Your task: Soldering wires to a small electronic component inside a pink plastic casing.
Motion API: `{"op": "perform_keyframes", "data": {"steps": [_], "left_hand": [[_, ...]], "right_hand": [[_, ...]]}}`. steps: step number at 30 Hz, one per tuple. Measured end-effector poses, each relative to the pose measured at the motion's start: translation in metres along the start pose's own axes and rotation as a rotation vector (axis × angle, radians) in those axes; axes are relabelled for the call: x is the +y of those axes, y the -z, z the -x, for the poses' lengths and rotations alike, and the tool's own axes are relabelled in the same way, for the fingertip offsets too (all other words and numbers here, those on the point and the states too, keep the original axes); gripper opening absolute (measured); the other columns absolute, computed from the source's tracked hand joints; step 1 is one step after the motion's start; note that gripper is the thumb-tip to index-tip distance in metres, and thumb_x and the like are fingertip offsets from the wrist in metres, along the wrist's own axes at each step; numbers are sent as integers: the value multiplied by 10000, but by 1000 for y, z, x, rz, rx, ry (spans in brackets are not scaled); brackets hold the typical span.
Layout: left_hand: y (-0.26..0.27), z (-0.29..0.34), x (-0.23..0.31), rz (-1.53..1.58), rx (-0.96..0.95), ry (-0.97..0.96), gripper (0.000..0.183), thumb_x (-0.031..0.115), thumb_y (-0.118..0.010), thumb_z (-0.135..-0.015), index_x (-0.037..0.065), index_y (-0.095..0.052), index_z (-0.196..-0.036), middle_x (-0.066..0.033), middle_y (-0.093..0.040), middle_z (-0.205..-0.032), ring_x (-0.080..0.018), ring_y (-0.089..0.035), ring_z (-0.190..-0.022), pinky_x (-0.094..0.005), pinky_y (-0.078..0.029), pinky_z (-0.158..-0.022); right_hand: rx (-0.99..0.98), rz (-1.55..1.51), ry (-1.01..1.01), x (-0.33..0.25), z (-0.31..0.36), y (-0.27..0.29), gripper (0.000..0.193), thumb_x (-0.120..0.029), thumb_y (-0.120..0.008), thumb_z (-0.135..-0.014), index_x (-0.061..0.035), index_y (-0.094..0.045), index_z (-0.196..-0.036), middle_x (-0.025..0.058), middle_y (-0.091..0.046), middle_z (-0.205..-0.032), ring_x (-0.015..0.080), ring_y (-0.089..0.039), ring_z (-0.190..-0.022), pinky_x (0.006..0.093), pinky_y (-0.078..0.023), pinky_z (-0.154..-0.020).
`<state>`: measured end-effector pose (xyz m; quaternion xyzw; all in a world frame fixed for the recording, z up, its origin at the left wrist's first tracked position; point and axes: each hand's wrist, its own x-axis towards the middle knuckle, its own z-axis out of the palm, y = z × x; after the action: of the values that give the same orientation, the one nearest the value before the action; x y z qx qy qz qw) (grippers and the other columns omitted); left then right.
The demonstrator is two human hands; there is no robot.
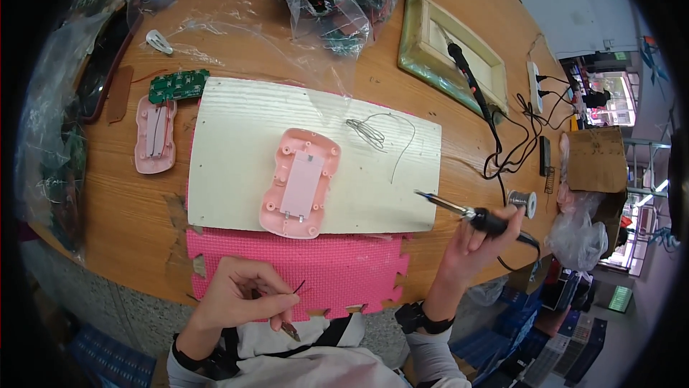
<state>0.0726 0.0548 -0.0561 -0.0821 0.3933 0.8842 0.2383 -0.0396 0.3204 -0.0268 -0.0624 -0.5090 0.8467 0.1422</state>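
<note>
pinching a thin black wire (pixel 298 287) between thumb and forefinger of the left hand (pixel 240 293), with fingers curled and narrowed, above the pink foam mat (pixel 359 262) at the near side of the wooden table (pixel 466 162). holding also a small dark piece (pixel 290 331) just below those fingertips; cannot tell what kind of part. gripping a black-handled soldering iron (pixel 490 223) in the right hand (pixel 470 250), with fingers closed round the handle and the bare metal tip pointing left, over the near right corner of the white ribbed board (pixel 233 144).

lying on that board, beyond the left hand and left of the tip: a pink plastic shell half (pixel 300 183), inner side up, with a flat rectangular panel and small metal contacts. to its right, a loose coil of thin grey wire (pixel 367 134). farther left, on bare wood, a smaller pink shell (pixel 156 137) with a green circuit board (pixel 178 86) at its far end. near the right hand, a solder wire spool (pixel 530 204). at the far right, a second soldering iron (pixel 465 68) resting across a shallow cream tray (pixel 438 81).
</note>
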Motion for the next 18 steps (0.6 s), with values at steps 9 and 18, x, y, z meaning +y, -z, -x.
{"op": "perform_keyframes", "data": {"steps": [9,18], "left_hand": [[0,0,-1,-10,15,1,15,-60,-591,-745,-66,-577,-745,-121,-597,-612,-103,-558,-477,-193,-443,-413],[0,0,-1,-13,22,-1,21,-60,-592,-743,-63,-574,-733,-117,-595,-605,-98,-554,-470,-184,-437,-406]], "right_hand": [[-37,543,634,15,22,3,347,-304,-401,-874,-43,-388,-646,39,-378,-424,84,-337,-312,205,-259,-322],[-136,630,675,13,19,6,344,-319,-396,-879,-33,-423,-689,42,-371,-405,93,-342,-307,217,-210,-310]]}}
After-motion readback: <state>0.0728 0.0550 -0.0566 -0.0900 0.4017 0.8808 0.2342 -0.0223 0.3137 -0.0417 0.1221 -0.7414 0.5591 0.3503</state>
